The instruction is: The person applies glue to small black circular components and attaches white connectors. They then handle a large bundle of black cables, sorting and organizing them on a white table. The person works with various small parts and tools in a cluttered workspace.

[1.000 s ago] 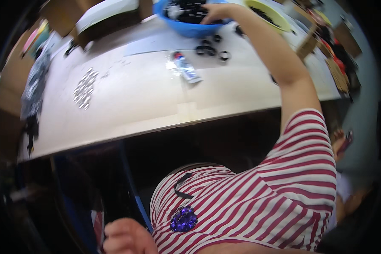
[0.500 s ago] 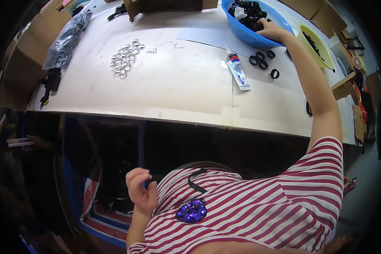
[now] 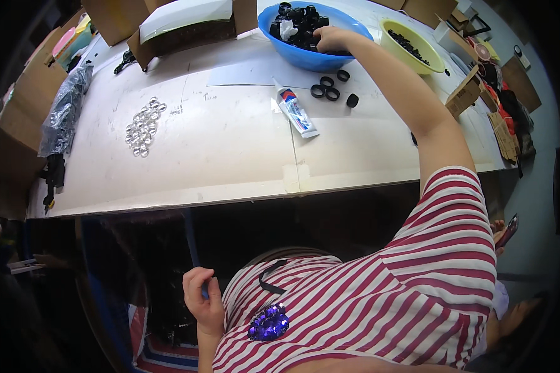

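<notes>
At the far side of the table, my right hand (image 3: 335, 40) reaches into a blue bowl (image 3: 302, 59) piled with black ring-shaped pieces (image 3: 300, 23). Its fingers are bent together among them, and the fingertips are partly hidden. Several loose black rings (image 3: 332, 94) lie just in front of the bowl. A white and blue tube (image 3: 297, 113) with a pointed nozzle lies left of these rings. My left hand (image 3: 204, 301) is raised beside my body, below the table edge, with loosely curled fingers and nothing visible in it. A group of clear glass-like domes (image 3: 145, 127) is spread on the left of the table.
A yellow bowl (image 3: 412, 51) of small black parts stands right of the blue one. An open cardboard box (image 3: 193, 34) is at the back. A plastic-wrapped bundle (image 3: 68, 115) lies along the left edge. At the right, another person's hand holds a phone (image 3: 509, 230).
The view has shifted, so the table things appear further left and the left ones lower. One loose black ring near the bowl has turned. My right hand stays in the blue bowl.
</notes>
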